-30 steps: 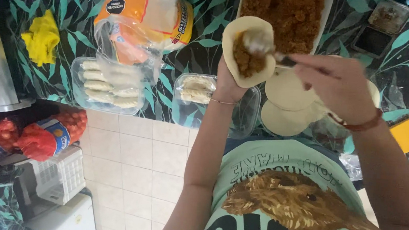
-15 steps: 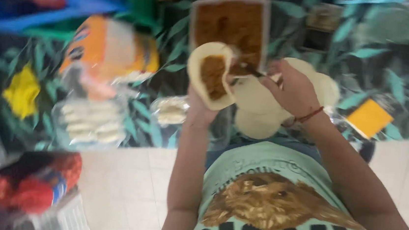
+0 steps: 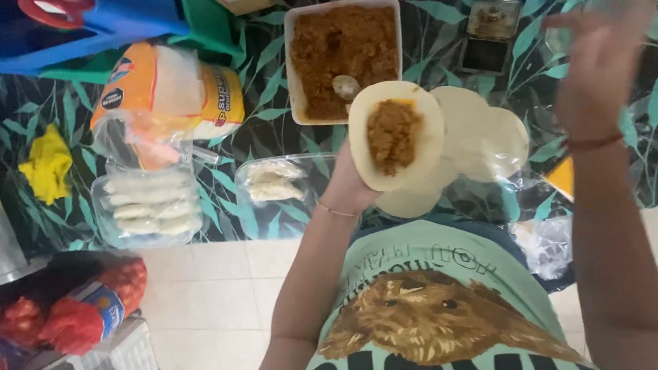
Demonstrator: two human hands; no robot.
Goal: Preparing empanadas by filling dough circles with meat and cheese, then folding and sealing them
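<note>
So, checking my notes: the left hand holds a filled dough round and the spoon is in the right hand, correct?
Not quite. The head view shows the spoon lying in the filling tray; the right hand is empty. The left hand does hold the filled dough round.

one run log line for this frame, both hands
left hand: holds filled dough round | right hand: raised, empty | spoon: in filling tray

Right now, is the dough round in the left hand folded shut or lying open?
Open. The dough round lies flat on the left hand, its brown filling fully exposed in the middle, edges not brought together.
</note>
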